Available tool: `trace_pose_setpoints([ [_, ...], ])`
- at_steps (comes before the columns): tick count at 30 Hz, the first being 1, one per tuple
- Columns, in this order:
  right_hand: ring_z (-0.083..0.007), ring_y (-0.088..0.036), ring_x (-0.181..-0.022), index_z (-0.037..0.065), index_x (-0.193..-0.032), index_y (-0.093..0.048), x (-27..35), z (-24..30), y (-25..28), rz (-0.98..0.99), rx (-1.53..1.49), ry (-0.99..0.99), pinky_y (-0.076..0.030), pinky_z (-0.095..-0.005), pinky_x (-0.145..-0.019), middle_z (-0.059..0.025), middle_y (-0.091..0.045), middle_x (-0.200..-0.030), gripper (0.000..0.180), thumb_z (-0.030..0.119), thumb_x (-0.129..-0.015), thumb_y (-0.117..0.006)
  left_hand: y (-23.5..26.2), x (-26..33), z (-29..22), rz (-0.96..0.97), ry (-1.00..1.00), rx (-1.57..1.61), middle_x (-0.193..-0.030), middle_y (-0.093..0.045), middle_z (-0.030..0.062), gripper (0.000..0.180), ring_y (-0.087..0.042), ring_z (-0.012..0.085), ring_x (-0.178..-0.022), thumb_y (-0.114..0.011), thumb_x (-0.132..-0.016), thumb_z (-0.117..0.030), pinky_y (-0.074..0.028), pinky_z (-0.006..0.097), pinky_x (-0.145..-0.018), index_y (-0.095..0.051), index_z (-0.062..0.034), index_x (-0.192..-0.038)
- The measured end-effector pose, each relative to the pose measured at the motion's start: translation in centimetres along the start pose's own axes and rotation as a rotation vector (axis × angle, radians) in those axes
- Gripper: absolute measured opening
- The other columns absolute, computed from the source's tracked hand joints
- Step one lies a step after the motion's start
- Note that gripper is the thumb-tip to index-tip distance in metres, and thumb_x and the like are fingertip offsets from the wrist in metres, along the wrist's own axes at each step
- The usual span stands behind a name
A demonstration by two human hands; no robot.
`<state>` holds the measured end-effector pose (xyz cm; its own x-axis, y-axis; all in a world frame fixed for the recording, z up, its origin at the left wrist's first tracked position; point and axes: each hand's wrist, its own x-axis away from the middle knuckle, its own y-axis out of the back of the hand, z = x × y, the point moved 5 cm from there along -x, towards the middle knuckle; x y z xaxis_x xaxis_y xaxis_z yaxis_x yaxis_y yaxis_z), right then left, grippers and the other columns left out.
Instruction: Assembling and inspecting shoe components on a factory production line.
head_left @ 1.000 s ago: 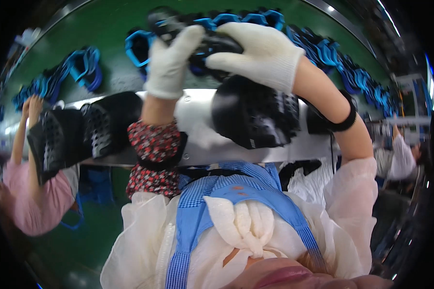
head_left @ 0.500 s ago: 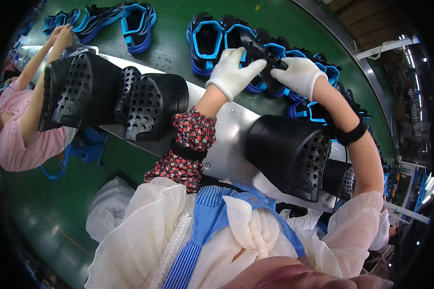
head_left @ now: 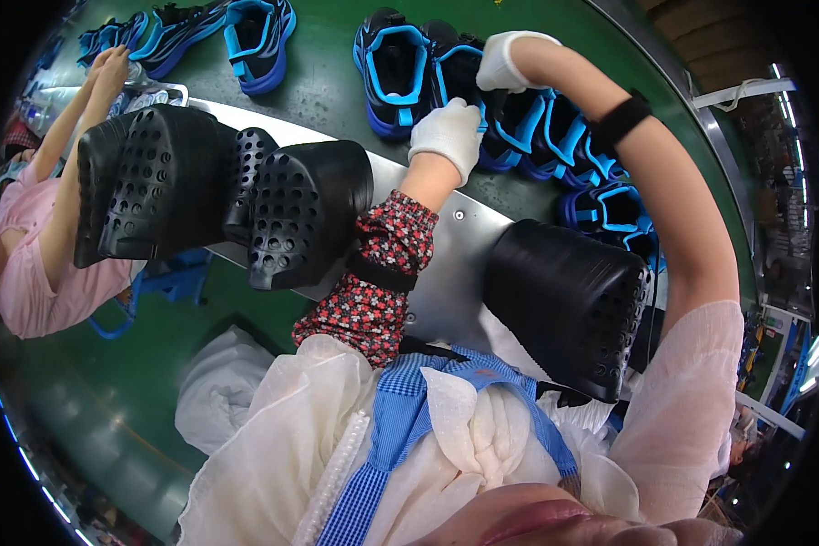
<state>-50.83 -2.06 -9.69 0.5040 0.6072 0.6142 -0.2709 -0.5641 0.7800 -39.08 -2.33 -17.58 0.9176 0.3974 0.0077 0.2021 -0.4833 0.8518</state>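
Both my hands wear white knitted gloves and work at a black sneaker (head_left: pixel 458 65) with bright blue lining, second in the row on the green conveyor belt. My left hand (head_left: pixel 446 138) is closed at the sneaker's heel, its fingertips partly hidden. At the toe end my right hand (head_left: pixel 508 62) curls its fingers down against the sneaker's far side. The perforated dark piece held earlier does not show now. Just left of these hands stands another black and blue sneaker (head_left: pixel 392 71), toe pointing away.
Large black perforated foot-shaped forms (head_left: pixel 287 214) stand along the silver metal edge (head_left: pixel 446 264) on my left, and another black form (head_left: pixel 564 305) on my right. More sneakers (head_left: pixel 610 211) line the belt rightward. A co-worker in pink (head_left: pixel 50 246) works at the far left.
The dark perforated piece between my hands is no longer visible. My right hand has moved up and left to the sneaker's toe; my left has shifted slightly right and down, its fingers now closed.
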Motion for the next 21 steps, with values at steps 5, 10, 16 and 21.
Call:
trace_pose_setpoints([
  [5,-0.0308,-0.066,-0.104,0.013,-0.106,-0.072,-2.0,5.5,-1.8,-0.195,0.134,-0.043,-0.054,-0.0417,-0.084,-0.0125,-0.067,-0.114,0.027,0.018,-0.082,-0.061,-0.3,-0.9,1.9,0.139,0.071,-0.018,-0.114,-0.064,0.0119,0.029,-0.062,0.0332,-0.102,-0.054,-0.089,-0.028,-0.051,0.043,-0.084,-0.066,-0.0119,-0.110],
  [10,-0.0332,-0.065,-0.103,0.013,-0.108,-0.071,-9.6,1.3,-7.0,-0.375,0.019,-0.102,-0.053,-0.0429,-0.085,-0.0122,-0.066,-0.116,0.026,0.018,-0.086,-0.057,-0.9,-2.2,0.5,0.567,0.218,-0.091,-0.124,-0.061,0.0137,0.039,-0.059,0.0322,-0.113,-0.050,-0.087,-0.028,-0.050,0.039,-0.091,-0.062,-0.0143,-0.122],
  [16,-0.0371,-0.064,-0.100,0.006,-0.104,-0.070,-6.3,5.6,-5.4,-0.141,-0.055,0.109,-0.052,-0.0461,-0.084,-0.0195,-0.066,-0.109,0.028,0.019,-0.086,-0.052,0.2,-1.8,2.1,0.525,0.264,-0.064,-0.123,-0.061,0.0157,0.039,-0.059,0.0307,-0.113,-0.052,-0.084,-0.026,-0.049,0.037,-0.093,-0.064,-0.0135,-0.119],
  [21,-0.0372,-0.065,-0.099,0.005,-0.104,-0.069,-7.3,5.4,-5.6,-0.429,-0.203,0.034,-0.052,-0.0433,-0.085,-0.0209,-0.066,-0.110,0.028,0.018,-0.089,-0.051,-0.3,-2.0,1.8,0.457,0.224,-0.106,-0.125,-0.059,0.0167,0.042,-0.058,0.0308,-0.114,-0.051,-0.085,-0.028,-0.048,0.038,-0.094,-0.063,-0.0117,-0.122],
])
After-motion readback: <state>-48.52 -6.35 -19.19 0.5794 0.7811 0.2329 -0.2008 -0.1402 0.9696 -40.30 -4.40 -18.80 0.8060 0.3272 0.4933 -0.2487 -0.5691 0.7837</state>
